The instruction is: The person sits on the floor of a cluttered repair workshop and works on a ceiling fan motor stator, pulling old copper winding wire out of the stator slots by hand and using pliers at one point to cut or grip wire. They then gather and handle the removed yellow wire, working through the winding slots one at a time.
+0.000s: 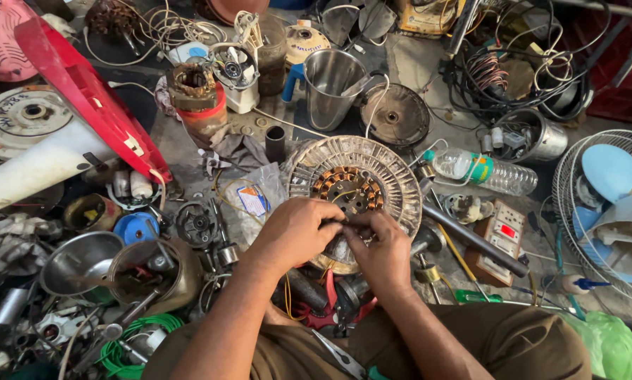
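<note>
Both hands meet at the near rim of a round fan motor (354, 184) lying on the floor: left hand (295, 231) and right hand (380, 250), each grip pinching a small dark part between fingertips. Red pliers (328, 306) lie beneath.

Motor disc (354, 179) behind both hands, steel jug (330, 84) beyond it, bottle (481, 171) right, bowl (76, 264) left.

A single head-worn camera looks steeply down from above the person's lap, close over the left hand (295, 229) and right hand (380, 250). It faces forward across the cluttered grey concrete floor (414, 70), which fills the view to every edge.
</note>
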The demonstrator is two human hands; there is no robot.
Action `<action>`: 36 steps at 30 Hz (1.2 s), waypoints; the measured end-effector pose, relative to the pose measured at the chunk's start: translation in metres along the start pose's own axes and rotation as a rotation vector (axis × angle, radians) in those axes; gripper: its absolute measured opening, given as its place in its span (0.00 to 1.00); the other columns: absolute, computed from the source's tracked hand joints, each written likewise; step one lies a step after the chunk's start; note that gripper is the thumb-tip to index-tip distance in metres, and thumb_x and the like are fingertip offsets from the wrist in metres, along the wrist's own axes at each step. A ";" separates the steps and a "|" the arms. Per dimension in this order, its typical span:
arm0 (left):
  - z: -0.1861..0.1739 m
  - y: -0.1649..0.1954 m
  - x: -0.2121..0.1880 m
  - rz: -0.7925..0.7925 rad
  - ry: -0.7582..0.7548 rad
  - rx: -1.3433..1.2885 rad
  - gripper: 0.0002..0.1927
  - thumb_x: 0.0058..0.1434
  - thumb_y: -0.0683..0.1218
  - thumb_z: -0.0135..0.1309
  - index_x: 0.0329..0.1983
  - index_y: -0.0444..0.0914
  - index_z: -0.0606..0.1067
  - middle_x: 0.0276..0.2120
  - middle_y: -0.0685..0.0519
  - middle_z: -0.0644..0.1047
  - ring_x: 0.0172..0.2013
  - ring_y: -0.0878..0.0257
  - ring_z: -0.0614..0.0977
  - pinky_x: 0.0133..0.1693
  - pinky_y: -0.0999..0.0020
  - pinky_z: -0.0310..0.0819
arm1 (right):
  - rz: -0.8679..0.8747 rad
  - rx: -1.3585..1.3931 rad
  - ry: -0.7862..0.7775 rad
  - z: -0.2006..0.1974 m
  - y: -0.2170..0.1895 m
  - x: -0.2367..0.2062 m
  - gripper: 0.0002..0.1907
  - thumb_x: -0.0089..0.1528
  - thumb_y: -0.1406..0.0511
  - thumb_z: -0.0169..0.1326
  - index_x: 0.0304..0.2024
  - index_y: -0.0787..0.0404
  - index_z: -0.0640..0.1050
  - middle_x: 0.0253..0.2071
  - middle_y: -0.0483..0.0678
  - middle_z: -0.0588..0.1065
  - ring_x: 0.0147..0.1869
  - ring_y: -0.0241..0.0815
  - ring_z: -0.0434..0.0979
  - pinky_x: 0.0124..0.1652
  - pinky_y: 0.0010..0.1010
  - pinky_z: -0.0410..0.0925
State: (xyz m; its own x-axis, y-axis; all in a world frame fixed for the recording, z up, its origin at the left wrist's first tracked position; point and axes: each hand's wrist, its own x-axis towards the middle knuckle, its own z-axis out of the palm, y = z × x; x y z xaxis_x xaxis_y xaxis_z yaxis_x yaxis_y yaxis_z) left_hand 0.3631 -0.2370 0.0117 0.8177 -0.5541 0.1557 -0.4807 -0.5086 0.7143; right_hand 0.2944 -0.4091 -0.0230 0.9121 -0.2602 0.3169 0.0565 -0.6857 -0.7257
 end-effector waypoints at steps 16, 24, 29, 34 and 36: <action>0.018 -0.023 0.011 -0.160 0.030 -0.107 0.08 0.58 0.50 0.60 0.38 0.44 0.82 0.32 0.45 0.82 0.36 0.45 0.83 0.39 0.50 0.75 | -0.357 -0.061 0.075 0.008 0.005 0.000 0.09 0.54 0.73 0.64 0.36 0.62 0.80 0.36 0.50 0.78 0.39 0.51 0.80 0.39 0.37 0.71; 0.036 -0.032 0.019 -0.202 0.021 -0.161 0.08 0.59 0.48 0.60 0.38 0.41 0.81 0.33 0.42 0.82 0.38 0.44 0.84 0.42 0.51 0.77 | -0.357 -0.043 0.064 0.011 0.020 0.003 0.09 0.56 0.74 0.62 0.38 0.62 0.78 0.35 0.51 0.77 0.39 0.52 0.79 0.39 0.38 0.70; 0.030 -0.025 0.018 -0.196 0.042 -0.040 0.08 0.59 0.48 0.59 0.39 0.42 0.82 0.34 0.42 0.82 0.39 0.42 0.82 0.42 0.49 0.75 | -0.302 -0.012 0.030 0.010 0.021 0.004 0.09 0.57 0.74 0.61 0.39 0.62 0.79 0.34 0.50 0.77 0.35 0.47 0.79 0.36 0.36 0.72; 0.017 -0.008 0.014 -0.027 0.107 -0.038 0.08 0.60 0.49 0.58 0.37 0.40 0.82 0.37 0.46 0.81 0.40 0.45 0.82 0.42 0.51 0.75 | -0.365 0.078 0.027 0.006 0.014 0.011 0.11 0.54 0.73 0.62 0.40 0.62 0.78 0.36 0.50 0.78 0.36 0.44 0.81 0.36 0.32 0.74; 0.014 -0.005 0.010 0.008 0.117 -0.069 0.09 0.61 0.50 0.58 0.37 0.41 0.81 0.38 0.47 0.80 0.40 0.46 0.82 0.42 0.52 0.75 | -0.410 0.093 0.026 0.000 0.017 0.010 0.15 0.53 0.73 0.62 0.43 0.64 0.77 0.39 0.52 0.77 0.38 0.46 0.81 0.38 0.33 0.74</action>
State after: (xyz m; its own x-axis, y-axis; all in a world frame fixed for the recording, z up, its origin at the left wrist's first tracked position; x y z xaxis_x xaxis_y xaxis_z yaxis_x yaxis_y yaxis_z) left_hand 0.3690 -0.2494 0.0001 0.8472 -0.4755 0.2370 -0.4677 -0.4560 0.7571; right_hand 0.3051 -0.4233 -0.0323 0.7957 0.0034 0.6057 0.4503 -0.6721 -0.5878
